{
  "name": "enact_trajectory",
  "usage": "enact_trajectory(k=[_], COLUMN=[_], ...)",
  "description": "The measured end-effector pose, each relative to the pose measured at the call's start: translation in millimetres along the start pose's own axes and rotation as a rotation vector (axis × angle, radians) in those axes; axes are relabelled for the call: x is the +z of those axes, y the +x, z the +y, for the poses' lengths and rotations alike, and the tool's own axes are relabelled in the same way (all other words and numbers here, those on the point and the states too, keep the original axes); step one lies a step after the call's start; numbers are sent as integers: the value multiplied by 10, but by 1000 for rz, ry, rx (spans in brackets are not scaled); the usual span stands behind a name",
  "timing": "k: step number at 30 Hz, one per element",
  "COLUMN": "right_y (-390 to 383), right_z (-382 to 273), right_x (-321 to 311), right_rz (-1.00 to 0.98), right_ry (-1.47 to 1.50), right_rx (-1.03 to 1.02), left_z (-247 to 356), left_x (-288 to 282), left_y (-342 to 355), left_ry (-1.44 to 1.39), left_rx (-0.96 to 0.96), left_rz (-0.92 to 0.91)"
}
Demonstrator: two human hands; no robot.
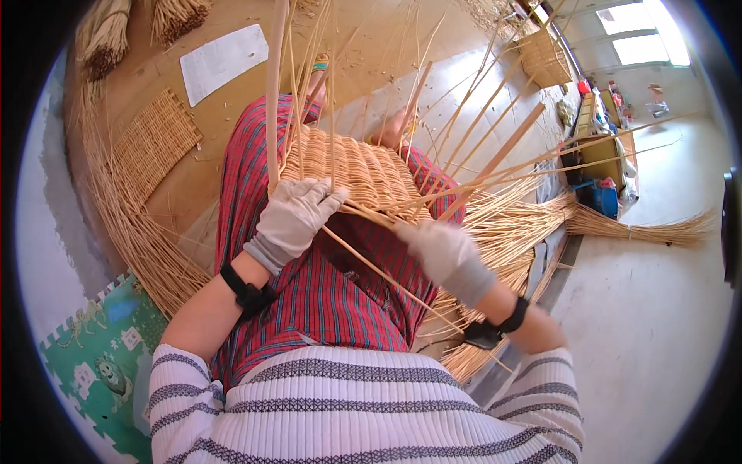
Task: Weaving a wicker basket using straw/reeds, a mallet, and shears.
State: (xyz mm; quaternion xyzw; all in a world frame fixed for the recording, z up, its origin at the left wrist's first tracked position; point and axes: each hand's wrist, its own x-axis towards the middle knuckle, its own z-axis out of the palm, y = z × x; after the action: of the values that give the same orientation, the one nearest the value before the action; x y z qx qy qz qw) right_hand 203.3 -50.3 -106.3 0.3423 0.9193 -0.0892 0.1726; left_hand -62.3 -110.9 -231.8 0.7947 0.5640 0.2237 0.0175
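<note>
A half-woven wicker basket [359, 168] rests across my lap, with long upright rods sticking up from its edges. My left hand [297, 219], in a pale work glove, is closed over the basket's near left corner beside a thick stake [274, 93]. My right hand [444, 255], gloved too and blurred by motion, is at the near right corner. It looks closed around a wicker rod [369, 214] that runs along the near edge; its fingertips are smeared. Another loose wicker rod [379, 272] slants below the basket, between my hands and toward my right forearm.
Bundled wicker rods [510, 224] lie to my right, with more long rods [124, 224] on the left. A flat woven panel [154, 143] and a white sheet [224, 63] are on the floor ahead. A finished-looking basket [545, 58] stands far right. A green foam mat [100, 371] lies near left.
</note>
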Motion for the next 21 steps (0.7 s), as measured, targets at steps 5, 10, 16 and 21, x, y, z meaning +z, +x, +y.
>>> enact_trajectory(k=[5, 10, 16, 21], right_y=[-52, -69, 12, 52], right_z=[-421, -815, -149, -371], right_x=[145, 681, 439, 352], right_rz=[430, -172, 501, 425], right_ry=[453, 1593, 1472, 1148], right_rx=[-96, 333, 659, 578], left_z=[67, 8, -137, -160], left_x=[-212, -122, -204, -233], left_y=[157, 278, 308, 360], left_ry=[-145, -304, -417, -407], left_rx=[-93, -80, 24, -144], left_rz=[-70, -101, -170, -343])
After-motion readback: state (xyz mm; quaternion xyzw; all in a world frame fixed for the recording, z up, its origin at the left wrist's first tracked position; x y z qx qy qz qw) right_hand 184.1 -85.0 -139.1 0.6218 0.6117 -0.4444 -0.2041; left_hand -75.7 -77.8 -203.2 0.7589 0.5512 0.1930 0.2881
